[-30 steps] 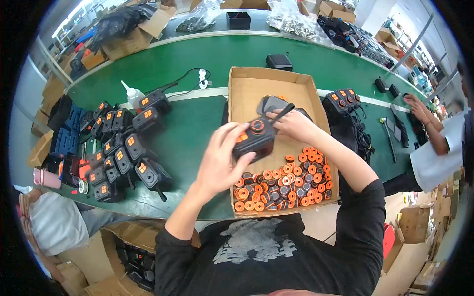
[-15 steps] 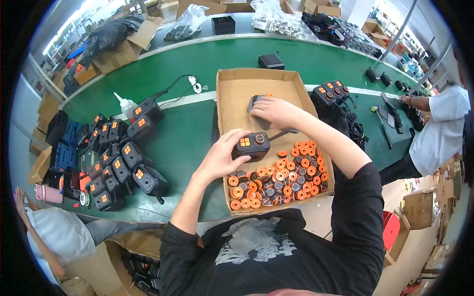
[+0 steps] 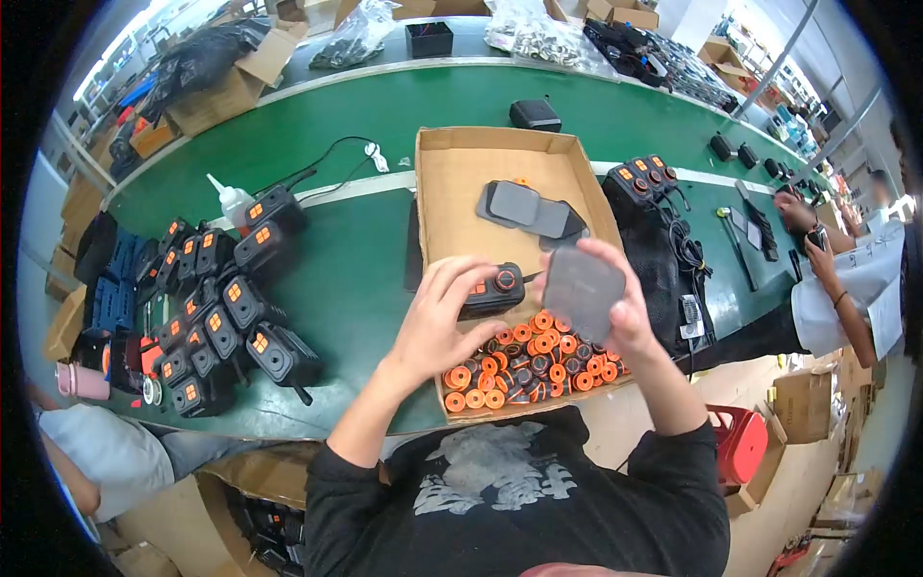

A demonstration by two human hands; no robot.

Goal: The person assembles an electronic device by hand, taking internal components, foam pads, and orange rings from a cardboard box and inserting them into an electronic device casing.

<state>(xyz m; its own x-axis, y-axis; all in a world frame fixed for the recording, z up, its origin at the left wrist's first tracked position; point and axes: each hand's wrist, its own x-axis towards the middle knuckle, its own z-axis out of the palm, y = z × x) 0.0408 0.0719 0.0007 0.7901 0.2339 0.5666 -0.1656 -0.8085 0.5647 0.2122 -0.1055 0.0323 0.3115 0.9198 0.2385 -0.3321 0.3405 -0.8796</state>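
Note:
My right hand (image 3: 625, 308) grips a dark grey, rounded-square plate (image 3: 583, 293), raised over the right side of a shallow cardboard box (image 3: 452, 183). Beside a black device (image 3: 498, 290) with a round orange-ringed knob is my left hand (image 3: 433, 322); its fingers reach over the device's left end, partly hiding it, and the thumb lies apart below. Further back in the box, several similar dark grey plates (image 3: 514, 204) overlap. Many orange and black round caps (image 3: 538, 361) fill the near end of the box, some hidden behind my hands.
Several black devices with orange buttons (image 3: 226, 327) crowd the bench at left, near a white squeeze bottle (image 3: 231, 200). More devices (image 3: 639, 183) and black cables (image 3: 687, 250) lie right of the box. A co-worker (image 3: 846, 279) is at the right; a red stool (image 3: 738, 444) stands below.
My right hand has lifted a grey plate from the far part of the box and brought it nearer and to the right. My left thumb has moved away from the black device.

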